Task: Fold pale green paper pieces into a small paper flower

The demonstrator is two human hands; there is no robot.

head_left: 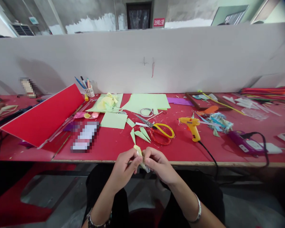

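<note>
Just over the table's front edge, my left hand [125, 166] and my right hand [160, 164] meet around a small pale yellow-green piece [138, 149] with a clear, plastic-like lower end. Both hands pinch it between thumb and fingers, which hide its middle. What exactly it is, I cannot make out. On the table beyond my fingers lie several folded pale green paper pieces [142, 136]. Scissors [156, 126] with yellow and red handles rest behind them, blades pointing left. A roll of tape [146, 112] lies near the blades.
To the right, a yellow glue gun [192, 127] trails its black cord over the table edge. Pale green sheets [147, 102] lie at the back. A red board [47, 117] leans at left, by a blurred phone [85, 136]. A purple box-like device [244, 144] sits at right.
</note>
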